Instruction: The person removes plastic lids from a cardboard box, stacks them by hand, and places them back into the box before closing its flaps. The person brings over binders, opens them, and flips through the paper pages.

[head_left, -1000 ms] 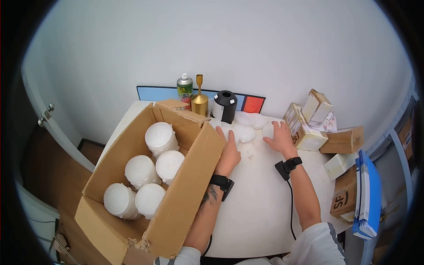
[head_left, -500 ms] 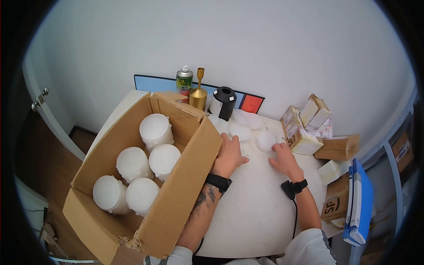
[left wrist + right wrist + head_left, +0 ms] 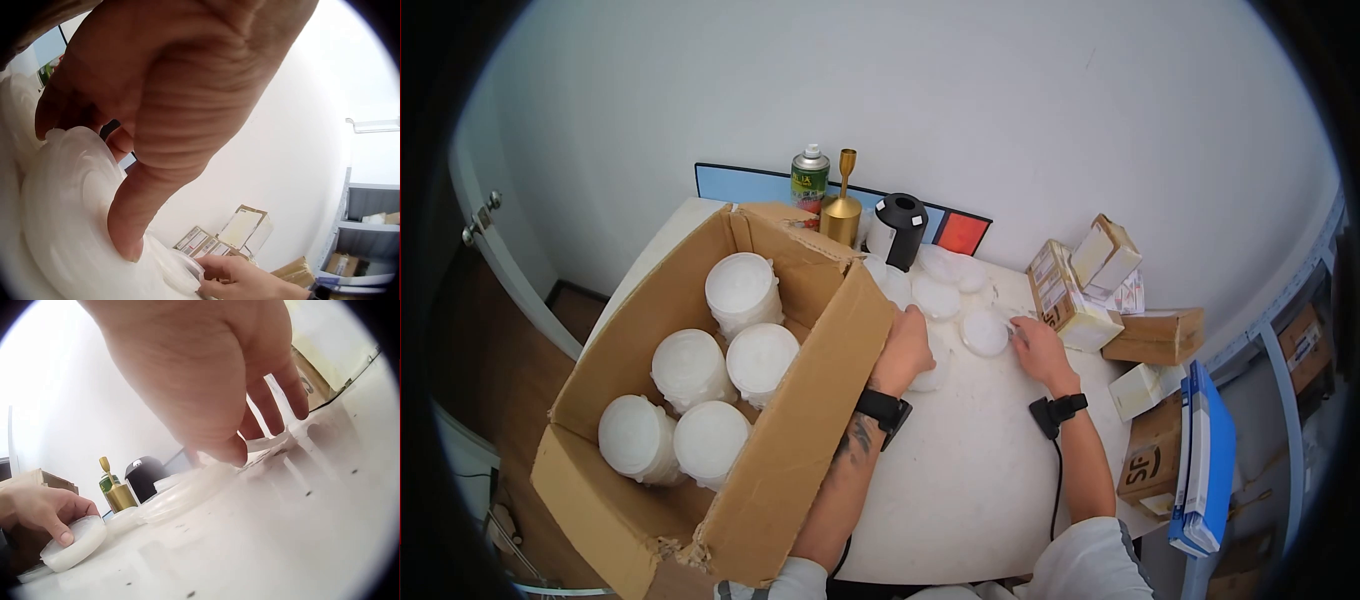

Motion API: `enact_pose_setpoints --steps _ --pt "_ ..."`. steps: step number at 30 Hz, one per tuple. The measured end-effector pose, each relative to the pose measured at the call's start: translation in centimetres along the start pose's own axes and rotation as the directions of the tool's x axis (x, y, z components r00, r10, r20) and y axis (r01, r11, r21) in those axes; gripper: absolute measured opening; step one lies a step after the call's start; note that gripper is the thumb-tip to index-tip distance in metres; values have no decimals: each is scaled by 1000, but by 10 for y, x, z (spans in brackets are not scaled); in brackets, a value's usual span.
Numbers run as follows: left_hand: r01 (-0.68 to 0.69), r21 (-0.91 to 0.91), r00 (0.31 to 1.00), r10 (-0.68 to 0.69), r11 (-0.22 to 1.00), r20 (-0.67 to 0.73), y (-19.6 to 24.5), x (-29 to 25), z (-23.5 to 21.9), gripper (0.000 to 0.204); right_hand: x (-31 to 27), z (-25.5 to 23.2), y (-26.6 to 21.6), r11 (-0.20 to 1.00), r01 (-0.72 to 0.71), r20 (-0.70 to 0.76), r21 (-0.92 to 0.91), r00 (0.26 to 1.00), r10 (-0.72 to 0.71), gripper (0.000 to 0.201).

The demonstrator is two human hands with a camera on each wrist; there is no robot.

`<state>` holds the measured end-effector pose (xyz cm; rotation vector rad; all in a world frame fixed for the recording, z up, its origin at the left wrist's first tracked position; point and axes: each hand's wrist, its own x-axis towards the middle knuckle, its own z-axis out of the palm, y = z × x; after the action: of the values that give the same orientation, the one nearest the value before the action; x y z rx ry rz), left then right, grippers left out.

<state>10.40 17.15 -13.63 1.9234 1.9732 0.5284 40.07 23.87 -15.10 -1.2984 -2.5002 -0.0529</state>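
My left hand (image 3: 905,352) is beside the right wall of the cardboard box. It grips a translucent round plastic lid (image 3: 86,545) by the rim, the thumb lying across it in the left wrist view. My right hand (image 3: 1045,355) pinches the right edge of another round lid (image 3: 984,332), which lies flat at the table's middle. Several more such lids (image 3: 937,298) lie loosely farther back. Inside the cardboard box (image 3: 795,440) stand stacks of round white tubs with lids (image 3: 743,285).
Behind the lids stand a black-topped cylinder (image 3: 897,230), a gold candlestick (image 3: 841,215) and a spray can (image 3: 809,180). Small cartons (image 3: 1072,300) are piled at the back right. Blue folders (image 3: 1208,460) stand along the table's right edge (image 3: 1125,440).
My left hand has drawn back toward me with a lid in its grip. The right hand has come onto the right lid's edge and now pinches it. The head view has shifted slightly.
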Motion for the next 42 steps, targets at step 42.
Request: enact_pose_setpoints --steps 42 --pt "-112 -138 979 133 984 156 4 1 7 33 34 11 -52 991 -121 100 64 988 114 62"
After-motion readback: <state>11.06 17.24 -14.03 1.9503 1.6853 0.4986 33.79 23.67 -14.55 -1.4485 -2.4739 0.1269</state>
